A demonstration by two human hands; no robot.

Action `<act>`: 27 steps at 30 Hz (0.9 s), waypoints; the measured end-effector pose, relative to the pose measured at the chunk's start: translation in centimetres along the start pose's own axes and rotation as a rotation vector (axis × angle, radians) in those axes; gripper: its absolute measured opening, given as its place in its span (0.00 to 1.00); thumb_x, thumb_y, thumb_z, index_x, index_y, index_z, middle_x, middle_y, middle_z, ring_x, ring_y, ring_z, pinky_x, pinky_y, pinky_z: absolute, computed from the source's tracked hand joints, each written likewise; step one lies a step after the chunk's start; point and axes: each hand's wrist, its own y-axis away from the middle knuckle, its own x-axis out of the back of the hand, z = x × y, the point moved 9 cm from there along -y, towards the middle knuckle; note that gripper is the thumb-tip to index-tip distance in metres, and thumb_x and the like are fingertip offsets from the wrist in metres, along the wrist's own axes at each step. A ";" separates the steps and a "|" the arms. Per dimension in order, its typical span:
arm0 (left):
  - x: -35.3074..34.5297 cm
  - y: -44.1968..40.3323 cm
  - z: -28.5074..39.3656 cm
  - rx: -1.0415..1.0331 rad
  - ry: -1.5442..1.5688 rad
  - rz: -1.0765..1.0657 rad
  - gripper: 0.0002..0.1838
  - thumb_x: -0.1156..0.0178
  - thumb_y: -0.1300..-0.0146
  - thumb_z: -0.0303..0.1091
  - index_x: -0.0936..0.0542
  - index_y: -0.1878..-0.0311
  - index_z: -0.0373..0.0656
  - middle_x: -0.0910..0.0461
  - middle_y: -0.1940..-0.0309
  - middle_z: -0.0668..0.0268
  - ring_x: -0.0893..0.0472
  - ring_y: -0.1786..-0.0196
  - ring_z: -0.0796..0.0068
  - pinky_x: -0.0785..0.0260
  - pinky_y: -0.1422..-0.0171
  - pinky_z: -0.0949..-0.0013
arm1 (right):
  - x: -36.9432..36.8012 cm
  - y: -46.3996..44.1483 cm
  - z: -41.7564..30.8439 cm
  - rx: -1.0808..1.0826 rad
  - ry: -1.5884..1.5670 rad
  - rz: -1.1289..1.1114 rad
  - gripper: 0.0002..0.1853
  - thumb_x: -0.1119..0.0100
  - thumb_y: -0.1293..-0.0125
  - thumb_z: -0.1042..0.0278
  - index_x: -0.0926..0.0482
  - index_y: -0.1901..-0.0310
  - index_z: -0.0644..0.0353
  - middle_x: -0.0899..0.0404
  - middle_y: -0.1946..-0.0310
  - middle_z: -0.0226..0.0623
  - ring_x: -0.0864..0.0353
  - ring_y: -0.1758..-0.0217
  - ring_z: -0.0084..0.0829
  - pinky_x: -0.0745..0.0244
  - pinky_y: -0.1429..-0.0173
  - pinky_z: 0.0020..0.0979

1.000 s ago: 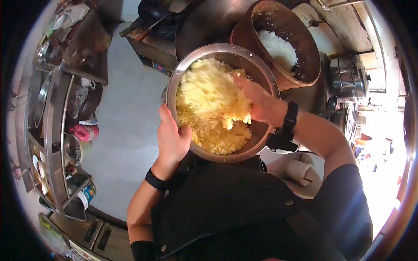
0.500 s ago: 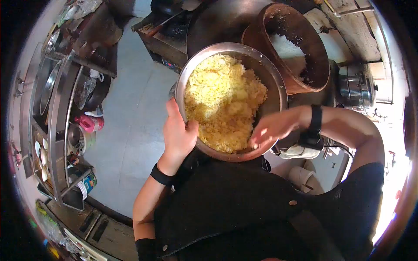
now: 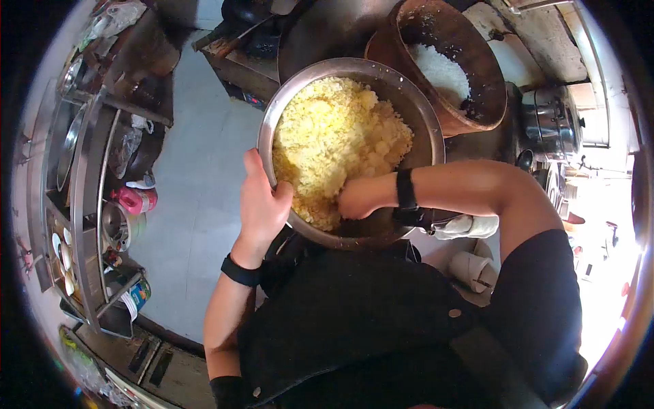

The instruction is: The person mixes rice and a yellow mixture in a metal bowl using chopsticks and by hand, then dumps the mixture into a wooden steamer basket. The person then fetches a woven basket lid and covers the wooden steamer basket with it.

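Note:
A wide metal bowl (image 3: 429,126) holds a heap of yellow rice (image 3: 327,129), paler toward its upper right side. My left hand (image 3: 264,201) grips the bowl's left rim, thumb on the inside edge and fingers around the outside. Inside the bowl, at the lower middle, is my right hand (image 3: 368,198), its fingers sunk in the rice's lower edge and hidden there. Behind the bowl at the upper right stands a brown wooden tub (image 3: 477,119) with white rice (image 3: 441,73) in it.
A large dark wok (image 3: 320,34) lies behind the bowl. Stacked steel pots (image 3: 550,123) stand at the right, with a white bin (image 3: 471,270) below. Metal shelves (image 3: 85,218) with a pink jug (image 3: 136,199) line the left, beside grey floor (image 3: 197,204).
My right hand swept out of the rice to the bowl's right side, then moved left and down into the rice. The rice was pushed into a heap. My left hand kept its hold.

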 end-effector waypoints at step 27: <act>1.1 -1.1 -0.2 0.121 -0.020 0.023 0.25 0.46 0.48 0.24 0.34 0.45 0.34 0.25 0.60 0.45 0.21 0.57 0.50 0.29 0.55 0.60 | 6.3 -4.9 1.3 -0.382 -0.352 0.179 0.18 0.32 0.47 0.53 0.14 0.63 0.59 0.16 0.58 0.40 0.20 0.50 0.44 0.26 0.45 0.42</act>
